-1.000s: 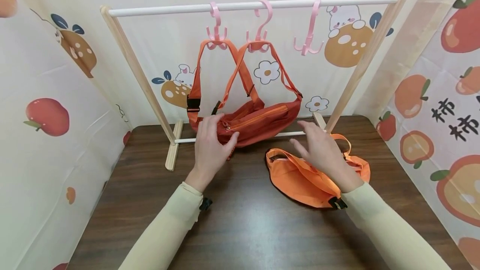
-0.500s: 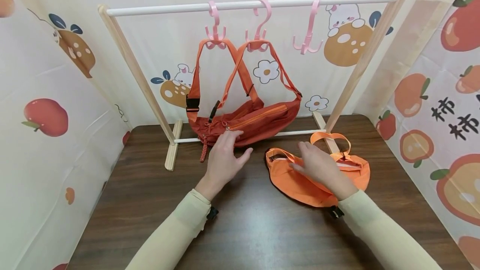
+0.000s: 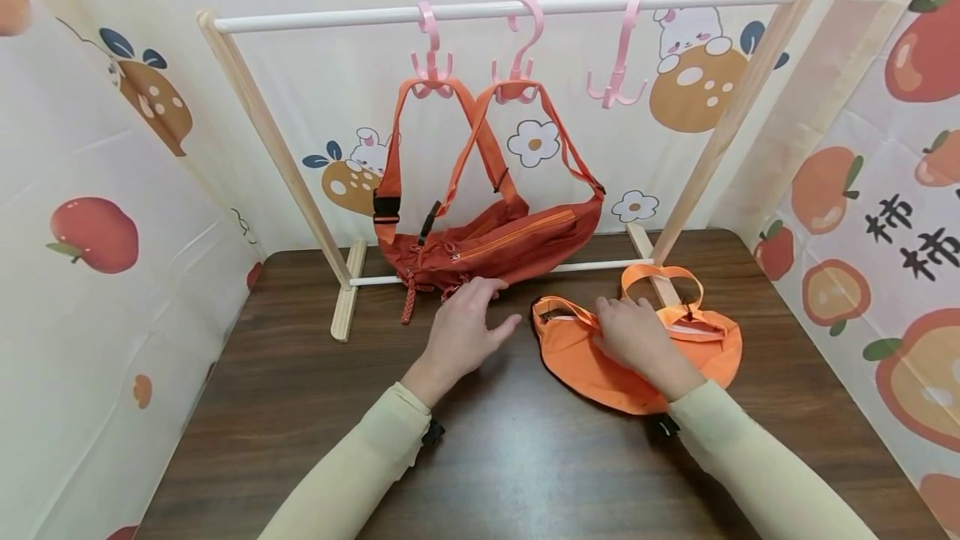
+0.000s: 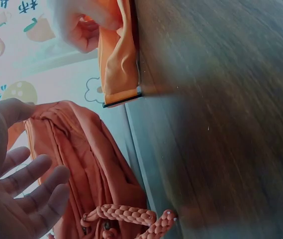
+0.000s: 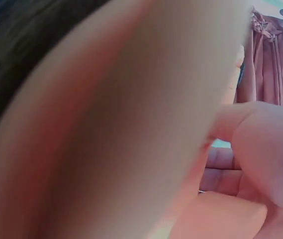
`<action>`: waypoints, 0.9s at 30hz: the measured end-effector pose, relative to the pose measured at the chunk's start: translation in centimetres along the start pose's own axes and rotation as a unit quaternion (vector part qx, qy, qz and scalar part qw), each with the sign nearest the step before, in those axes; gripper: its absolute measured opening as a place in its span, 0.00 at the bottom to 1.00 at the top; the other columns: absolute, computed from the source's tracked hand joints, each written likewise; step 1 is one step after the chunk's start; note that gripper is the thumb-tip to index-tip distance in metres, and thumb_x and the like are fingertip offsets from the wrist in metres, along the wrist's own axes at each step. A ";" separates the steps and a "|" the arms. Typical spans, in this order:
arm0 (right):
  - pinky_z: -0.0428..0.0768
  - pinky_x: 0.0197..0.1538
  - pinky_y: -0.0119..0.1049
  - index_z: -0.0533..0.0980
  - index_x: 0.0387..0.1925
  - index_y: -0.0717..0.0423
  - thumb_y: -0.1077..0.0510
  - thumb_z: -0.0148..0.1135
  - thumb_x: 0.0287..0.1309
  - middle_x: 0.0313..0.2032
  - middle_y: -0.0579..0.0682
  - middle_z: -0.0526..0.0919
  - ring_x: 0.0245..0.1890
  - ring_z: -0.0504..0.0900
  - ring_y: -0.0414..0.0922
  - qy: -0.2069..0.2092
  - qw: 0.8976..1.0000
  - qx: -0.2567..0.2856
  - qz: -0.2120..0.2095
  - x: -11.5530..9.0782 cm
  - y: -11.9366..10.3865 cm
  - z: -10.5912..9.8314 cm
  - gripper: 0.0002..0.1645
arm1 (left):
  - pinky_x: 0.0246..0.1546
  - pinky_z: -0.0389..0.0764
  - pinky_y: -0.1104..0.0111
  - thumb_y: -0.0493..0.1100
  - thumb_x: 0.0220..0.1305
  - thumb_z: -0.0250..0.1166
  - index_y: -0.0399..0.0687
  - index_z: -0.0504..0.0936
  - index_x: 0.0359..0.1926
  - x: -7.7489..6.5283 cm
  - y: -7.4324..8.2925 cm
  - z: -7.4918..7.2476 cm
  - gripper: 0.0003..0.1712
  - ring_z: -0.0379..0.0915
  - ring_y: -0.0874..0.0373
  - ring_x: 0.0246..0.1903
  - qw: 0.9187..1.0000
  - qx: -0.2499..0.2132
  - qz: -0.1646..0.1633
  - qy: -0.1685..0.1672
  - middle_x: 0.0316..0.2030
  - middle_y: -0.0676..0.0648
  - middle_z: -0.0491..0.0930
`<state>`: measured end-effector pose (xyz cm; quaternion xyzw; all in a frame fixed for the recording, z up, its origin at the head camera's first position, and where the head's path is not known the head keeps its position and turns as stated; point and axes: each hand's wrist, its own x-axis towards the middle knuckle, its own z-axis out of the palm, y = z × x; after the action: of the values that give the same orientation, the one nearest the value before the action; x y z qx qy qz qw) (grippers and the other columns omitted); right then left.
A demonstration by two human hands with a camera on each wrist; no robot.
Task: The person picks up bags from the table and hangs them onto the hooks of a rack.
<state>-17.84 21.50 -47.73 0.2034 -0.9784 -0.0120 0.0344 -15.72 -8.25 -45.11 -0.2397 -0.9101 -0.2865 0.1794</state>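
A light orange waist bag (image 3: 573,357) lies on the table, its strap loop standing up at the back. My right hand (image 3: 636,336) is on top of it, fingers curled, gripping the bag's upper strap and fabric. In the left wrist view that pinch on the orange cloth shows from the side. My left hand (image 3: 459,342) hovers just in front of a rust-red waist bag (image 3: 517,250), fingers loosely spread, holding nothing. The red bag hangs by its orange straps from two pink hooks (image 3: 432,65), with a braided zip pull (image 4: 126,213) dangling.
A wooden rack with a white top rail (image 3: 322,20) stands at the back of the dark table (image 3: 480,473). A third pink hook (image 3: 619,57) hangs on the right of the rail without a bag. Printed cloth walls (image 3: 90,340) enclose the table.
My left hand has come away from the red bag, moving right and toward me. My right hand has lowered onto the orange bag and taken hold of it.
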 end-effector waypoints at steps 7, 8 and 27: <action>0.74 0.38 0.53 0.73 0.32 0.58 0.59 0.73 0.61 0.19 0.48 0.72 0.24 0.81 0.54 0.080 0.997 -0.013 -0.015 -0.1 -0.1 -1.1 0.15 | 0.49 0.84 0.58 0.54 0.65 0.77 0.47 0.81 0.63 0.4 0.7 0.4 0.30 0.80 0.56 0.49 1.000 -0.001 0.000 -0.026 0.51 0.49 0.82; 0.74 0.37 0.52 0.72 0.32 0.59 0.60 0.73 0.61 0.18 0.47 0.71 0.23 0.81 0.53 0.098 0.995 -0.014 -0.021 -0.1 -0.2 -1.4 0.15 | 0.50 0.84 0.58 0.54 0.65 0.77 0.47 0.81 0.63 0.6 0.8 0.5 0.31 0.80 0.56 0.50 1.000 -0.001 0.002 -0.028 0.52 0.49 0.82; 0.70 0.24 0.43 0.69 0.37 0.59 0.64 0.74 0.61 0.16 0.43 0.66 0.14 0.66 0.45 0.221 0.964 0.066 -0.135 0.6 -3.5 -5.8 0.17 | 0.63 0.77 0.58 0.43 0.69 0.73 0.45 0.66 0.77 4.1 4.0 3.5 0.40 0.75 0.55 0.60 0.990 -0.080 0.000 -0.114 0.66 0.46 0.75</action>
<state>-16.58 18.02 -42.07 0.3326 -0.9087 0.0936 0.2344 -17.59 -1.90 -44.18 -0.2839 -0.8988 -0.3296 0.0549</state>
